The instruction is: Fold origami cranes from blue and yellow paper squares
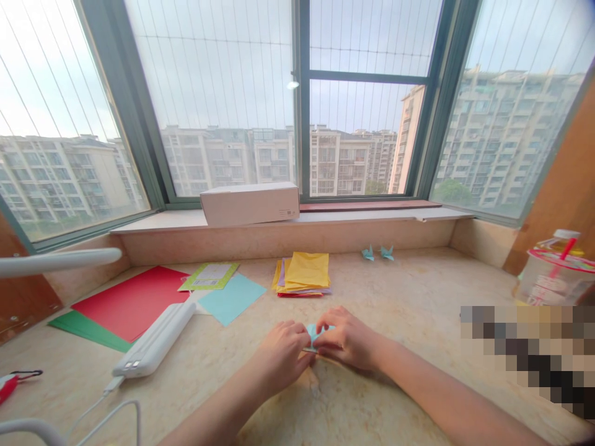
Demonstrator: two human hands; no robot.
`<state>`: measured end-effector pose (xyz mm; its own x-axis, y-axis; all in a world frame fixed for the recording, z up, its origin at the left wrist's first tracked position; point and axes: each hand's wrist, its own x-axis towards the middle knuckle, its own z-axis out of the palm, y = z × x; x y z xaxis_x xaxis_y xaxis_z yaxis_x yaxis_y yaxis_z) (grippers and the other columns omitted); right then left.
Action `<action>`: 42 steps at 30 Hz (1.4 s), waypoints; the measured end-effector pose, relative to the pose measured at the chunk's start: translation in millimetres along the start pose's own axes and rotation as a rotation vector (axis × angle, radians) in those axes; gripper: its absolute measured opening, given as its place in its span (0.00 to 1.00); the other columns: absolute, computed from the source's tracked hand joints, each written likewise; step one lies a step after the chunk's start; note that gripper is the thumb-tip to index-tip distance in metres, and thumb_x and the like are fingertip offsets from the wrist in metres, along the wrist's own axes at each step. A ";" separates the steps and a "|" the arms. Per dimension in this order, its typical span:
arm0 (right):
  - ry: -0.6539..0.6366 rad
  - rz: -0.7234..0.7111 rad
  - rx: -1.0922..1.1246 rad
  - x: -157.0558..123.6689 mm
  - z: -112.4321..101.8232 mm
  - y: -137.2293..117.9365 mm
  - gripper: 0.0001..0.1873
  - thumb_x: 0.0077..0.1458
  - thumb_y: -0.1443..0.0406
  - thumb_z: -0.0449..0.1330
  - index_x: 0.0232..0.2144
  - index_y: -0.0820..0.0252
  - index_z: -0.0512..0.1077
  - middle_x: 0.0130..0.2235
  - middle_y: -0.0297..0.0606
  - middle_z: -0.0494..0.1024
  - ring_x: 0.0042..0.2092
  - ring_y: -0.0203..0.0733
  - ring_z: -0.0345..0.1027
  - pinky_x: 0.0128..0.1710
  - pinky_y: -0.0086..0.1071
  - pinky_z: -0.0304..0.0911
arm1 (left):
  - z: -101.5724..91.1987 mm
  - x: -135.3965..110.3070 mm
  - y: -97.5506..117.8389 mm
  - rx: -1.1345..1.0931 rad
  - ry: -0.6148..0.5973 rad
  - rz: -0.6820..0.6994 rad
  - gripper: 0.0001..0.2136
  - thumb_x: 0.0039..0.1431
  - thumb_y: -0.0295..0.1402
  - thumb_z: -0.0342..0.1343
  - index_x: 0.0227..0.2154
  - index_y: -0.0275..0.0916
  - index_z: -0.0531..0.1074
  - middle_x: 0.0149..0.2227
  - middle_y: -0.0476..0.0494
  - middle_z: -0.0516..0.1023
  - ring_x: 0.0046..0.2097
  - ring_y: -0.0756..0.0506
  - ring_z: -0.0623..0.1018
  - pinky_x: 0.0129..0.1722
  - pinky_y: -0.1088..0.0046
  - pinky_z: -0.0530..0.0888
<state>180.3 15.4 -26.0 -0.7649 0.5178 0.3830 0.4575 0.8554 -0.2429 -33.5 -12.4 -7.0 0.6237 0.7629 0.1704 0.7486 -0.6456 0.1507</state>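
Observation:
A small piece of folded light-blue paper (314, 334) lies low over the counter between my two hands. My left hand (289, 347) is closed on its left side, fingers curled. From the right, my right hand (341, 337) pinches the same paper with thumb and fingers. Much of the paper is hidden behind the fingers. Two small light-blue paper cranes (368, 253) stand farther back against the wall.
Behind my hands lies a stack of yellow, purple and red paper (307, 269). To the left are a blue sheet (232, 298), red sheet (134, 300), green sheet (90, 329) and corded white device (155, 341). A white box (251, 204) sits on the sill; a plastic cup (551, 279) stands right.

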 end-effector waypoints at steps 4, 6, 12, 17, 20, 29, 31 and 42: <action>-0.019 -0.007 -0.045 1.2 1.3 -3.9 0.12 0.65 0.61 0.54 0.37 0.56 0.76 0.39 0.39 0.79 0.42 0.44 0.69 0.45 0.38 0.55 | -1.3 2.2 -0.1 0.044 -0.020 -0.018 0.07 0.62 0.34 0.55 0.32 0.40 0.78 0.35 0.44 0.79 0.39 0.43 0.76 0.41 0.69 0.71; -0.036 0.033 -0.061 2.8 2.9 -5.2 0.13 0.65 0.62 0.52 0.36 0.58 0.75 0.38 0.40 0.79 0.41 0.44 0.69 0.43 0.37 0.56 | 0.5 4.4 -0.7 0.056 -0.026 -0.035 0.10 0.63 0.31 0.52 0.30 0.39 0.77 0.34 0.44 0.79 0.38 0.44 0.76 0.40 0.70 0.70; -0.001 0.211 0.111 7.7 6.1 -7.2 0.09 0.63 0.64 0.54 0.36 0.58 0.75 0.34 0.34 0.78 0.37 0.39 0.70 0.43 0.33 0.58 | 2.8 6.7 0.1 -0.012 0.014 -0.083 0.13 0.66 0.32 0.47 0.31 0.38 0.76 0.35 0.43 0.78 0.39 0.45 0.76 0.39 0.72 0.70; 0.056 0.270 0.181 7.9 6.0 -8.3 0.07 0.60 0.67 0.58 0.33 0.58 0.77 0.33 0.33 0.77 0.36 0.38 0.70 0.41 0.30 0.59 | 1.0 10.4 3.1 -0.041 -0.010 -0.167 0.08 0.64 0.28 0.50 0.35 0.38 0.74 0.37 0.44 0.77 0.40 0.45 0.75 0.39 0.72 0.69; 0.056 0.300 0.199 6.7 6.3 -8.7 0.08 0.59 0.67 0.59 0.32 0.57 0.79 0.34 0.34 0.77 0.37 0.39 0.71 0.40 0.29 0.61 | 1.4 11.5 3.3 -0.011 -0.033 -0.146 0.10 0.65 0.28 0.48 0.32 0.39 0.75 0.37 0.44 0.77 0.40 0.45 0.75 0.39 0.71 0.69; 0.064 0.375 0.132 12.5 6.5 -8.6 0.13 0.65 0.63 0.53 0.42 0.55 0.78 0.40 0.38 0.79 0.42 0.42 0.72 0.44 0.32 0.61 | -5.8 -1.3 7.5 0.093 -0.021 0.033 0.10 0.62 0.30 0.50 0.31 0.39 0.76 0.40 0.42 0.75 0.41 0.43 0.74 0.43 0.66 0.69; 0.070 0.399 0.077 16.3 8.9 -7.6 0.13 0.64 0.61 0.55 0.41 0.55 0.79 0.39 0.39 0.78 0.42 0.43 0.71 0.44 0.32 0.61 | -4.8 -0.4 7.5 0.049 -0.020 -0.007 0.13 0.63 0.31 0.48 0.28 0.38 0.76 0.38 0.41 0.74 0.40 0.45 0.74 0.41 0.68 0.69; 0.120 0.311 0.028 20.9 13.0 -8.1 0.06 0.60 0.67 0.60 0.34 0.55 0.78 0.37 0.34 0.78 0.43 0.42 0.69 0.45 0.35 0.56 | 9.4 9.9 4.3 -0.254 0.025 -0.179 0.09 0.61 0.28 0.48 0.29 0.37 0.72 0.37 0.42 0.73 0.37 0.46 0.75 0.39 0.71 0.70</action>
<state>154.7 19.2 -27.6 -0.5310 0.7529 0.3888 0.6469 0.6566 -0.3880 -21.9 -7.3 -13.8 0.4787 0.8664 0.1421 0.7641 -0.4909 0.4186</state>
